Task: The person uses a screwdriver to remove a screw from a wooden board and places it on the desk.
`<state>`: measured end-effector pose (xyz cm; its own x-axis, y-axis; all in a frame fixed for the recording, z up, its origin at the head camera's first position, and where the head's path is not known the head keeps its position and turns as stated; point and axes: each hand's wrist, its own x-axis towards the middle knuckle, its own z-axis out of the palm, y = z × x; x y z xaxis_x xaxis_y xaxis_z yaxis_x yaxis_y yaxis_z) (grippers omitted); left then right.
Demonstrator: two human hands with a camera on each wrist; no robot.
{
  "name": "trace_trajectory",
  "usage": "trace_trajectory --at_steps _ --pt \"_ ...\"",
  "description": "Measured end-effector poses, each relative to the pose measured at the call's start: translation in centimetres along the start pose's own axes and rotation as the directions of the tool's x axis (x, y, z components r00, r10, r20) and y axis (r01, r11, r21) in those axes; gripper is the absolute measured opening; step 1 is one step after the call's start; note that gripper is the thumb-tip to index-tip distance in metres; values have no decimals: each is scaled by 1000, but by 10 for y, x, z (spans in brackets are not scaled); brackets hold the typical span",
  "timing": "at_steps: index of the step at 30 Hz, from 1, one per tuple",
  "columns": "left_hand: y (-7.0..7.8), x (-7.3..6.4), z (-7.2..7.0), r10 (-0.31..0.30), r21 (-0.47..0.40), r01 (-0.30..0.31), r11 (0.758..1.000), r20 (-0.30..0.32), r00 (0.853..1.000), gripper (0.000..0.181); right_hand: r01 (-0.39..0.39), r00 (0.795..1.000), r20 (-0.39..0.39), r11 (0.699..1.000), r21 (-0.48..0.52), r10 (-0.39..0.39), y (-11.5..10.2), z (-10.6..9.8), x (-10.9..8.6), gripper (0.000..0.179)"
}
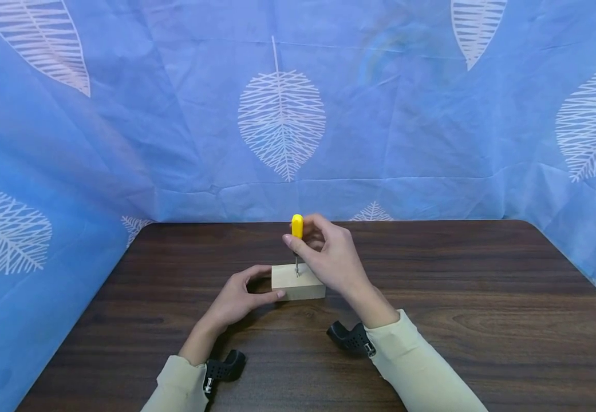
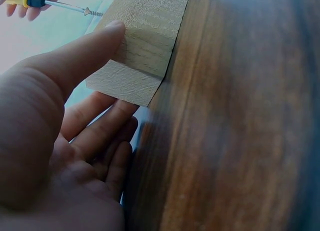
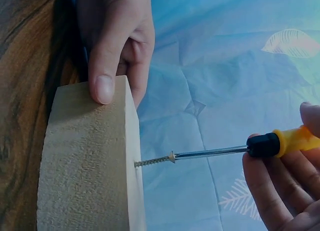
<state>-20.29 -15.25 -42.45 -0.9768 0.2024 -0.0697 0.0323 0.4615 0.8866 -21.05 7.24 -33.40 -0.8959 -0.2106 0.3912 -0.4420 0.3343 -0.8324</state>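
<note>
A pale wooden block [image 1: 303,293] lies on the table, its left end gripped between the thumb and fingers of my left hand [image 1: 237,297]. From its top face stands a screw [image 3: 154,161], threads mostly exposed and the tip at the wood. A screwdriver [image 1: 297,227] with a yellow handle and black collar is upright over it, the shaft [image 3: 210,152] meeting the screw head in line. My right hand [image 1: 336,252] holds the handle between thumb and fingers. In the left wrist view, the left thumb [image 2: 95,48] presses the block's near side while fingers reach round behind.
The dark wood-grain table [image 1: 457,297] extends to both sides of the block. Behind it hangs a blue cloth [image 1: 189,114] with white leaf prints. Black wrist mounts [image 1: 349,337] sit under both forearms, close above the tabletop.
</note>
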Motion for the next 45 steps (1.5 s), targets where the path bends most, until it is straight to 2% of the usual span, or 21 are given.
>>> trace_trajectory --at_steps 3,13,22,32,38,45 --pt "0 0 1 1 -3 -1 1000 1 1000 64 2 1000 -3 1000 0 -2 1 0 -1 27" --pt "-1 1 1 14 -9 -14 1000 4 1000 62 49 999 -1 998 30 -49 2 1 0 18" --pt "-3 -2 2 -5 -7 5 1000 -4 1000 63 18 1000 6 1000 -1 -18 1 4 0 19" --pt "-2 1 1 3 -2 -3 1000 -2 1000 65 59 998 -38 998 6 -58 0 3 -1 19" --pt "-1 2 1 4 1 -4 1000 -7 1000 64 81 996 -24 997 -4 -81 0 2 -1 17" --pt "-1 0 1 -1 4 1 1000 -8 1000 66 39 999 -25 999 -2 -39 -2 2 -2 17"
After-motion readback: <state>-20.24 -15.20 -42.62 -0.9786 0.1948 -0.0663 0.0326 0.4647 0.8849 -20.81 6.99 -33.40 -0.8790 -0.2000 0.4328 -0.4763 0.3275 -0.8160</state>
